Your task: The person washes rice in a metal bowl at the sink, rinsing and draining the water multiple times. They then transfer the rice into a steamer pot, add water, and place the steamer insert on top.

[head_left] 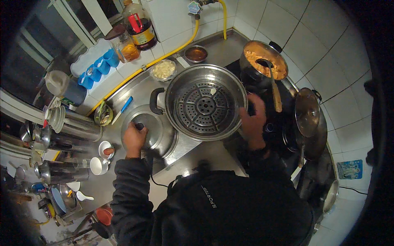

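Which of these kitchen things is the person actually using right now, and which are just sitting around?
In use:
steamer pot, gripped by right hand
metal lid, knob held by left hand

Lying about:
pot of orange food
oil bottle
blue cups
yellow hose

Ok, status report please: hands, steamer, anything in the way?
Left hand on lid knob. Right hand grips steamer pot handle. Ladle close to right.

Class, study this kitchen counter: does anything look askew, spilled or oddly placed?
One small pale scrap lies on the perforated tray of the round steel steamer pot, which the right hand grips. The left hand holds the steel lid's black knob. Nothing looks spilled.
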A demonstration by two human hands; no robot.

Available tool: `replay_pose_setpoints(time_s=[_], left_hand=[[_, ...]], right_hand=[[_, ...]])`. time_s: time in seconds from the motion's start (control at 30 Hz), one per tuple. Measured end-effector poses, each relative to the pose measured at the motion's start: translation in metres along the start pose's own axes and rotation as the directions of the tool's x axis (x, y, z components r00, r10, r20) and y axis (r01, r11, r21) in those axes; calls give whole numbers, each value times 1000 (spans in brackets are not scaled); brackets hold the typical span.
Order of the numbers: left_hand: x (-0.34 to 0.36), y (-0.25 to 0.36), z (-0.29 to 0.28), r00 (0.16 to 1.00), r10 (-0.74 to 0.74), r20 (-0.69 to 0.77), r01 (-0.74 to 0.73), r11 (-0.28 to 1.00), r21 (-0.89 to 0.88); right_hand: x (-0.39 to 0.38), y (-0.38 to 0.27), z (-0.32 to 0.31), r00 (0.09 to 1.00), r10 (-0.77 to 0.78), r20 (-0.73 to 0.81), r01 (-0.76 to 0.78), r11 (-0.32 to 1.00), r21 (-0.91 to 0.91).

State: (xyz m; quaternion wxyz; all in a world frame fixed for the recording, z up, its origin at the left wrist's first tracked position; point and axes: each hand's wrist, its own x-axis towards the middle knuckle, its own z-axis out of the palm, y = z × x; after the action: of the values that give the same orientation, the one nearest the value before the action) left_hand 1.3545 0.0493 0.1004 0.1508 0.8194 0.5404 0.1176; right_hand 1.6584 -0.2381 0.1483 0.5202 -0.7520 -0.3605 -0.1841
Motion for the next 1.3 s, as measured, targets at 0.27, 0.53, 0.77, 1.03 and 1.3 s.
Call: replay_pose_setpoints(time_s=[0.27,0.53,0.77,1.03,1.3], left_hand=[[-10,36,-26,946,277,-169,-285,958,-24],[-26,83,-13,866,487,-114,-500,850,-166],[-31,86,-22,895,436,95,-419,894,-157],[-32,92,-32,913,363,186,-347,931,-111],[-32,93,-36,906,354,233,-340,935,-100]], right_hand=[[78,-71,37,228,126,965,429,877,-216],[71,-56,99,-60,222,973,521,839,-159],[74,-38,116,-68,255,965,490,851,-190],[68,-17,129,-51,216,975,615,776,-140],[79,-45,130,-7,98,995,709,703,-65]])
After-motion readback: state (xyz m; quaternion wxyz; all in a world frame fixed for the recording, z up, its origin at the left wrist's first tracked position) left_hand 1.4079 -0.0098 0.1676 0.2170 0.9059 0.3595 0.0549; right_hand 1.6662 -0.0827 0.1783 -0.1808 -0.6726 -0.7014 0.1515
